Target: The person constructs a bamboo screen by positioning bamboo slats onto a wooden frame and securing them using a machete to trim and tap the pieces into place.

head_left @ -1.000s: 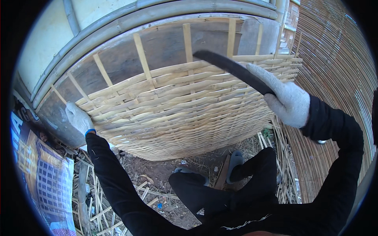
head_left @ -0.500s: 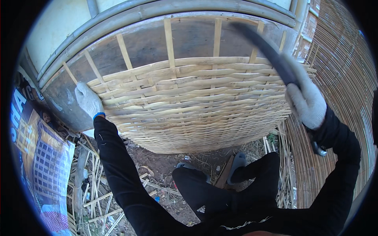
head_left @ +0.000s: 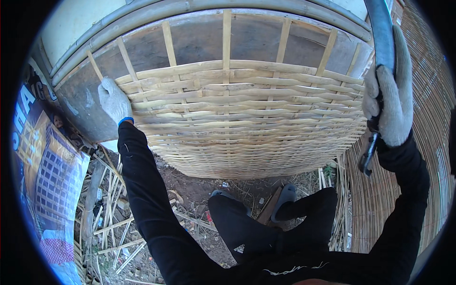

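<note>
In front of me stands a woven bamboo panel point(head_left: 237, 109), its horizontal strips packed tight and its upright strips point(head_left: 226, 35) bare at the top. My left hand point(head_left: 114, 99), in a pale knit glove, is closed on the panel's left edge, close to an upright strip; its fingertips are partly hidden. A machete point(head_left: 381, 35) with a dark, broad blade is gripped in my gloved right hand point(head_left: 394, 95) beside the panel's right edge. Its blade points up, and the hooked handle end point(head_left: 368, 156) shows below the hand.
Behind the panel are a dark board point(head_left: 266, 40) and bamboo poles point(head_left: 123, 26). A slatted bamboo screen point(head_left: 422, 156) stretches along the right. Cut strips point(head_left: 114, 209) litter the ground at lower left, near a printed banner point(head_left: 52, 185). My feet stand below the panel.
The machete has swung from slanting up-left across the panel's top to nearly upright at its right. My right hand moved right; the left stays on the edge. The view has shifted slightly.
</note>
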`<state>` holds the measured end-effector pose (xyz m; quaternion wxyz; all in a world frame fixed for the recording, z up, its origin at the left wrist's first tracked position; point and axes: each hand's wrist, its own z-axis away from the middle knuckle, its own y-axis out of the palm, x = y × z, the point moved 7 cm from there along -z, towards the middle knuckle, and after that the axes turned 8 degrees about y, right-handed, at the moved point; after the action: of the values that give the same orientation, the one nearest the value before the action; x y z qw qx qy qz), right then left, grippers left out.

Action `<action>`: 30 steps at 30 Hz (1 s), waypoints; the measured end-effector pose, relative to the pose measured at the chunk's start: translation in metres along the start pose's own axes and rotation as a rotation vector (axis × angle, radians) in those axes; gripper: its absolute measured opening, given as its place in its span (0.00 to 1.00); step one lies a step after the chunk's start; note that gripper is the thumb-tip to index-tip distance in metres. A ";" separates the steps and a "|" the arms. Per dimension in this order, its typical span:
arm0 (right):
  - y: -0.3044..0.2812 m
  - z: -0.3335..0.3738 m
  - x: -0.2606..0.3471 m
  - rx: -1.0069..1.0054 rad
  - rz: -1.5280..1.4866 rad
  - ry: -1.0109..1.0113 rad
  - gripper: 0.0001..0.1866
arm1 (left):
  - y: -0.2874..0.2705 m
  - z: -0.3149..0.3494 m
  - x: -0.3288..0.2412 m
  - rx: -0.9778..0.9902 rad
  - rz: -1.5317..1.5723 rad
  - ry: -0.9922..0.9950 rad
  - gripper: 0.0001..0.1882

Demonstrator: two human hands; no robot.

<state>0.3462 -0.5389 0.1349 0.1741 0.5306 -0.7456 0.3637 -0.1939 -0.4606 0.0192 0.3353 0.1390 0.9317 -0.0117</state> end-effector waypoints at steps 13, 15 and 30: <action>0.073 0.010 -0.003 0.334 0.066 0.133 0.35 | -0.013 -0.006 0.013 -0.008 -0.010 -0.037 0.25; 0.079 0.016 -0.007 0.442 0.228 0.096 0.36 | -0.016 -0.005 0.015 -0.010 0.020 -0.031 0.25; 0.164 0.045 0.031 0.543 0.226 0.160 0.35 | -0.041 0.014 0.043 0.010 0.030 -0.129 0.27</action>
<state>0.1900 -0.5642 0.0662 0.0426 0.4410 -0.6594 0.6074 -0.2279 -0.4912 -0.0215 0.3943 0.1538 0.9058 -0.0204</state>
